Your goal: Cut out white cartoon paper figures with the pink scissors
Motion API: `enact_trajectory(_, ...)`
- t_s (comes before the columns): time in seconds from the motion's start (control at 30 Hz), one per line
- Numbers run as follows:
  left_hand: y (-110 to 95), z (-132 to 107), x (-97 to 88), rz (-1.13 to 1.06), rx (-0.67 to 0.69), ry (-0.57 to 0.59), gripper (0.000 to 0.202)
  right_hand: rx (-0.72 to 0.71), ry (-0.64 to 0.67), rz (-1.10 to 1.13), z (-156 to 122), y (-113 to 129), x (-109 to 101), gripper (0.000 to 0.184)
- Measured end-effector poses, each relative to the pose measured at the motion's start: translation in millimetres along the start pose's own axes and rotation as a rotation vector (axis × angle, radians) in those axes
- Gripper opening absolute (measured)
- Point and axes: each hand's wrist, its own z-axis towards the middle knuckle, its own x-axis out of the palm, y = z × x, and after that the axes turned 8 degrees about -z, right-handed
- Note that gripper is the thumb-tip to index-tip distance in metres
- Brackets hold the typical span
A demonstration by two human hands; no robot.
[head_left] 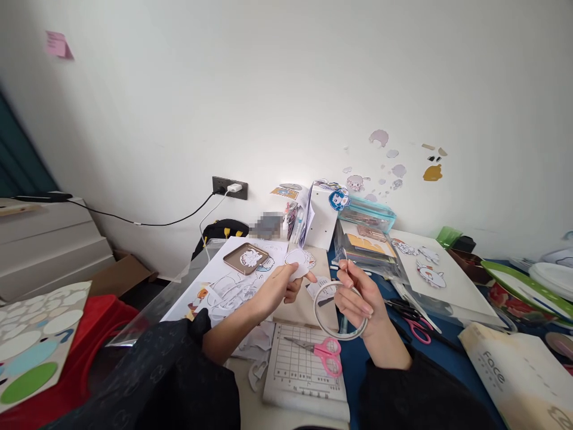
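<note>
My left hand (280, 286) pinches a small white paper cutout (296, 264) between thumb and fingers, held above the desk. My right hand (360, 298) grips a clear tape ring (341, 312) that hangs around its fingers, with a thin strip of tape pulled up at the fingertips. The two hands are close together, a little apart, over a white gridded cutting board (304, 370). Pink-handled scissors (324, 349) lie on that board just below the tape ring. Both forearms wear dark sleeves.
A brown tray (246, 258) with a cutout sits on printed sheets at the left. Pink and black scissors (414, 319) lie right of my right hand. A tissue box (514, 373), green plate (528, 286), white box (323, 218) and clear bags crowd the blue table.
</note>
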Motion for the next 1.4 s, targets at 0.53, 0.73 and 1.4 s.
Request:
enact_trajectory(0.53, -13.8, -3.2, 7.5, 0.343, 0.074, -0.06, 0.023, 0.117, -0.133, -0.585, -5.4, -1.0, 11.9, 0.022)
enact_trajectory(0.73, -12.4, -3.7, 8.8, 0.371, 0.116, 0.023, 0.022, 0.206, -0.194, -0.991, -7.1, 10.3, 24.1, 0.02)
enact_trajectory(1.4, -14.2, -9.2, 13.8, 0.473, 0.18, 0.04, 0.021, 0.258, -0.227, -1.216, -7.2, 9.7, 25.3, 0.024)
